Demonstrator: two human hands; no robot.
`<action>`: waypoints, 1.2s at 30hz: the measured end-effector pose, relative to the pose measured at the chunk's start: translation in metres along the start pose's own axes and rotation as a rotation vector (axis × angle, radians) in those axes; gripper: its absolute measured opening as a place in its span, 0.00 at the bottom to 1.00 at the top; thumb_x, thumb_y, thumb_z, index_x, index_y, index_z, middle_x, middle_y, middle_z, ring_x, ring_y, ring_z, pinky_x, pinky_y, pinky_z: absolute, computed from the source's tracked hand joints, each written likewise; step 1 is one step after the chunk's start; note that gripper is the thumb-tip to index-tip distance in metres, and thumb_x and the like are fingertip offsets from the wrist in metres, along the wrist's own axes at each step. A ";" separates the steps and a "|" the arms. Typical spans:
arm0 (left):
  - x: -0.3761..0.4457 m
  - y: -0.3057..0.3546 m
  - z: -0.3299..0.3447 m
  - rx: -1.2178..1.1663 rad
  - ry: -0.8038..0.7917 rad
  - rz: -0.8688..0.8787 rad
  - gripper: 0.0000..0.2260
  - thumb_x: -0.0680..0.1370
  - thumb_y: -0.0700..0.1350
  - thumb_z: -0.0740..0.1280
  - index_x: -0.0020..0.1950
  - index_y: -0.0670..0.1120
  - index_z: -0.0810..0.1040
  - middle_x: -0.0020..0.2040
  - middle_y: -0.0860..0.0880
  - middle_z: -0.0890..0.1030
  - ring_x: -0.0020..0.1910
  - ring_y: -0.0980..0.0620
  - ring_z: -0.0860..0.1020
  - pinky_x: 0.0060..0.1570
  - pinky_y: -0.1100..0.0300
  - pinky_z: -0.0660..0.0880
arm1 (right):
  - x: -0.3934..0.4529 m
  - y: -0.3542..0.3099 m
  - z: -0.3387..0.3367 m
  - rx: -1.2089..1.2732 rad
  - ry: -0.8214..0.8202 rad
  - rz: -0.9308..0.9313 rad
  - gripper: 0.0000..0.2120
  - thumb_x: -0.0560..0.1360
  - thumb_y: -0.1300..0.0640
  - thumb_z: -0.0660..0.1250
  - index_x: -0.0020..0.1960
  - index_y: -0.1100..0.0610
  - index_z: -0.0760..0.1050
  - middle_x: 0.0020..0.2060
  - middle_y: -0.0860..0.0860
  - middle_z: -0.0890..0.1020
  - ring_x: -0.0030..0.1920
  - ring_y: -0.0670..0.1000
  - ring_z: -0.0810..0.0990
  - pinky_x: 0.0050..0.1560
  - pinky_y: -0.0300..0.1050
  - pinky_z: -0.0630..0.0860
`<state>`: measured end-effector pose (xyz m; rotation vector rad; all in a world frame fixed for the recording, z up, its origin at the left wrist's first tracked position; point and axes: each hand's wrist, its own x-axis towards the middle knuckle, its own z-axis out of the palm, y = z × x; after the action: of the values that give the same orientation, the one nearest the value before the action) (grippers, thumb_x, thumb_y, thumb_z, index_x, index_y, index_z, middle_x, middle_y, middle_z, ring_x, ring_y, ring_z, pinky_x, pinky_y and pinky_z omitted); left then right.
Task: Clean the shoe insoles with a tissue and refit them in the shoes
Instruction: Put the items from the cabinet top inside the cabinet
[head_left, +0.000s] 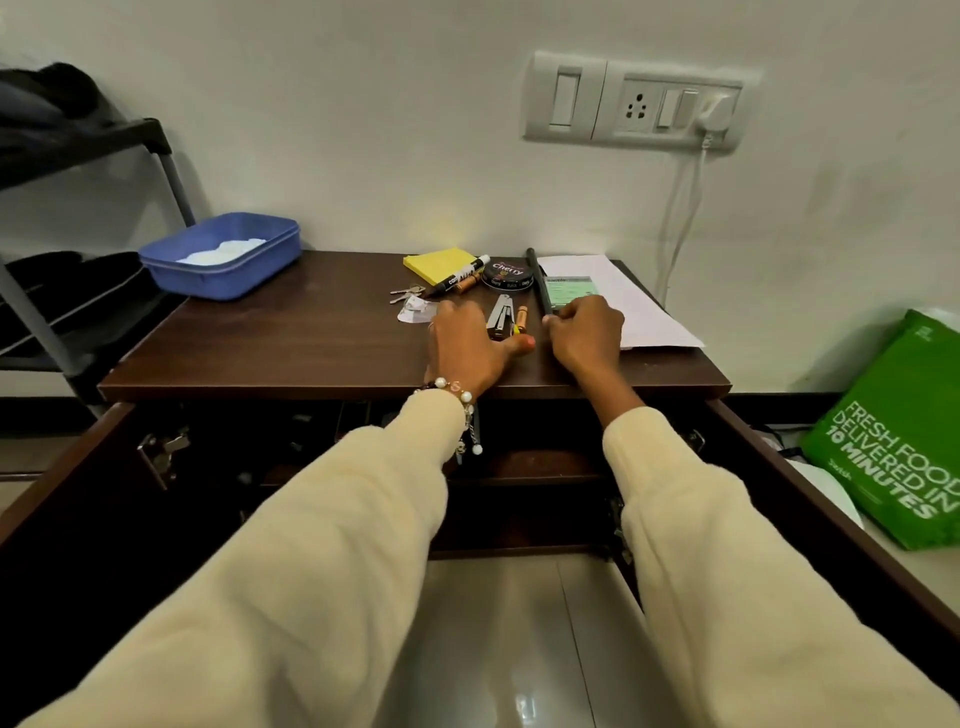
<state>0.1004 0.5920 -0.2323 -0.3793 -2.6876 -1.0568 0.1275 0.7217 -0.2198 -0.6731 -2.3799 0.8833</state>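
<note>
A: Both hands on the bench, cream sleeves, bead bracelet on the left wrist. Cabinet doors below stand open, left door and right door.

B: Left hand?

A: Palm down, fingers spread flat on the wood, thumb out toward a stapler. Holds nothing. Keys and a crumpled wrapper just beyond its fingertips.

B: Right hand?

A: Fingers curled, knuckles up, resting on the edge of a paper sheet and a green-faced phone. A black stick lies just beside it. Cannot tell whether it grips anything.

B: Tissue? Shoes?

A: White tissue sits in a blue tub at the bench's far-left corner, well apart from both hands. Dark shapes inside the cabinet; too dim to call them shoes. Insoles not seen.

B: Other items?

A: Yellow notes, marker, polish tin, crayon. Green bag on the floor, right. Rack on the left.
</note>
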 end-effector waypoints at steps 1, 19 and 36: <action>0.001 0.000 0.002 0.028 0.007 -0.005 0.32 0.66 0.64 0.73 0.57 0.40 0.77 0.59 0.41 0.76 0.60 0.43 0.72 0.55 0.54 0.69 | 0.003 -0.001 0.002 -0.018 0.005 0.004 0.15 0.75 0.51 0.67 0.54 0.62 0.79 0.52 0.59 0.81 0.59 0.59 0.74 0.54 0.44 0.71; -0.011 0.004 0.004 0.082 0.182 -0.024 0.25 0.73 0.60 0.68 0.51 0.37 0.80 0.56 0.40 0.76 0.55 0.43 0.75 0.48 0.54 0.71 | -0.015 -0.013 -0.003 -0.036 0.159 0.078 0.15 0.75 0.54 0.64 0.53 0.66 0.76 0.54 0.63 0.79 0.57 0.62 0.74 0.49 0.48 0.71; -0.179 -0.032 0.002 -0.466 0.238 0.112 0.14 0.75 0.46 0.71 0.59 0.41 0.79 0.50 0.47 0.71 0.39 0.59 0.73 0.41 0.75 0.70 | -0.177 0.069 -0.080 1.205 -0.443 0.515 0.08 0.77 0.62 0.64 0.47 0.67 0.77 0.29 0.53 0.76 0.27 0.44 0.72 0.22 0.29 0.65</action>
<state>0.2581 0.5428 -0.3082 -0.4433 -2.1722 -1.5791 0.3269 0.6973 -0.2659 -0.5710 -1.4598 2.5414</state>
